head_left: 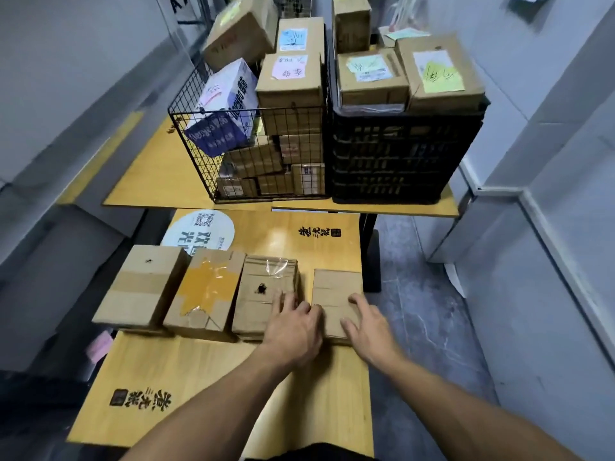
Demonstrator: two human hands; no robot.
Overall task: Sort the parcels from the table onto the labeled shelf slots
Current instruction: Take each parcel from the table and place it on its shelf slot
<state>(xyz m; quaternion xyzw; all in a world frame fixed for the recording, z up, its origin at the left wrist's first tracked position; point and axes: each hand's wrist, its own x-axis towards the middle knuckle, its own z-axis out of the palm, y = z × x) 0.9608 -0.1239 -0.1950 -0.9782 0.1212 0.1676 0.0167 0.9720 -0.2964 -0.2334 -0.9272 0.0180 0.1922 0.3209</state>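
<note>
Several cardboard parcels stand in a row on the yellow wooden table (206,387). From the left: a plain taped parcel (139,287), a parcel with yellow tape (206,291), a crumpled parcel with a black mark (263,287), and a flat small parcel (334,291) at the right end. My left hand (293,327) rests with fingers spread over the gap between the crumpled parcel and the flat one. My right hand (369,324) lies flat on the near right corner of the flat parcel. Neither hand grips anything.
Behind, a second table (159,174) carries a black wire basket (206,128) and a black plastic crate (399,161), both piled with labelled boxes. Grey walls close in on both sides. Bare floor (432,311) lies to the right. No shelf slots are in view.
</note>
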